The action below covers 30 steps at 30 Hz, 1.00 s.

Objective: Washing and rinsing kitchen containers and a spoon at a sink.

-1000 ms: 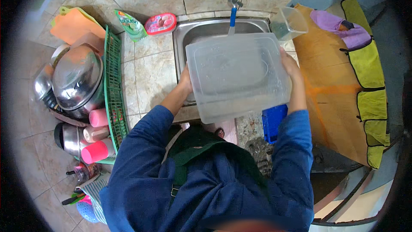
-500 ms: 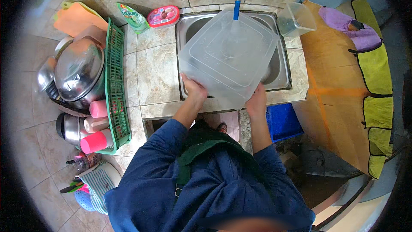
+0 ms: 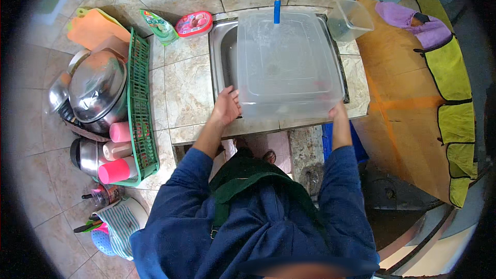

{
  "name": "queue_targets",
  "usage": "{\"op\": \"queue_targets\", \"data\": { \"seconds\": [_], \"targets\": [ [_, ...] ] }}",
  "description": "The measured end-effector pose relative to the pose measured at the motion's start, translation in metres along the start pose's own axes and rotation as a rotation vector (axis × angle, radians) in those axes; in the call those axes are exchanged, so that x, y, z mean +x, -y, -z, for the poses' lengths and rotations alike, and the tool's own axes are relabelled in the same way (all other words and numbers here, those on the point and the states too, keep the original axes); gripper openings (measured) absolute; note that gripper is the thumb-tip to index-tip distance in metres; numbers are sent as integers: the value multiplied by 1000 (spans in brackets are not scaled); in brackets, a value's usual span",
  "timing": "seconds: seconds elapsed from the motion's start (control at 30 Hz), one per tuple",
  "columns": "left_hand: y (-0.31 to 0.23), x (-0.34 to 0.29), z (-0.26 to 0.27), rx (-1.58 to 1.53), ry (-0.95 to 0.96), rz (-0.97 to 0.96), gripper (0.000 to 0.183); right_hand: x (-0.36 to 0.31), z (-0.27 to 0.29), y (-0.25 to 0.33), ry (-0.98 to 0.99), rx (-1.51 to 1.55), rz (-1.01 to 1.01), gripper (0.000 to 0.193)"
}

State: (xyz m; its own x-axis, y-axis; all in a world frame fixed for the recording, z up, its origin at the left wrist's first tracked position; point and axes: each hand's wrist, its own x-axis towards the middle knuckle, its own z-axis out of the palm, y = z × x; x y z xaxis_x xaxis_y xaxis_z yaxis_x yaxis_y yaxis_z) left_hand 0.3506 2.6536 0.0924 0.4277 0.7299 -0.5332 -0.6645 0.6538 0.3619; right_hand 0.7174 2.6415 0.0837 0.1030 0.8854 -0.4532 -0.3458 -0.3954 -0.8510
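A large translucent plastic storage box (image 3: 281, 57) lies upside down over the sink (image 3: 223, 72), its flat bottom facing up and wet with drops. Beside its near left corner is my left hand (image 3: 227, 107), fingers apart and curled a little against or just off the side. My right hand (image 3: 338, 113) grips the near right corner, with its fingers partly hidden behind the cloudy wall. Above the far edge of the box is the blue-ended tap (image 3: 277, 10); whether water runs cannot be made out.
At the left, a green basket (image 3: 135, 98) holds metal pots and pink cups. A green pouch (image 3: 159, 27) and a red-lidded tub (image 3: 194, 24) stand left of the sink. A clear container (image 3: 351, 20) sits at its right back corner, beside a cardboard sheet (image 3: 398, 103).
The box has turned from a diamond slant to nearly square with the sink and shifted right. My right hand has moved right with its corner; my left hand's fingers have loosened.
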Motion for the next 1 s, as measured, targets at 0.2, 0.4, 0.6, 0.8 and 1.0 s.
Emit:
{"op": "queue_targets", "data": {
  "seconds": [0.2, 0.4, 0.6, 0.8, 1.0],
  "targets": [
    [-24, 57, 1, 84, -28, 106, 40, 8, -16, 33, 89, -214, -92, 37],
    [-12, 56, -42, -53, -274, -53, 55, -12, -30, 8, 29, 608, -15, 44],
    [42, 90, -8, -156, -104, -151, 62, -67, -105, -47, -141, 676, 80, 51],
    [17, 98, -51, -102, -366, -339, 61, -31, -29, -62, -184, 505, 271, 44],
    [-76, 128, 32, 248, -44, -49, 41, 6, 55, -63, 21, 210, -2, 34]
  ]
}}
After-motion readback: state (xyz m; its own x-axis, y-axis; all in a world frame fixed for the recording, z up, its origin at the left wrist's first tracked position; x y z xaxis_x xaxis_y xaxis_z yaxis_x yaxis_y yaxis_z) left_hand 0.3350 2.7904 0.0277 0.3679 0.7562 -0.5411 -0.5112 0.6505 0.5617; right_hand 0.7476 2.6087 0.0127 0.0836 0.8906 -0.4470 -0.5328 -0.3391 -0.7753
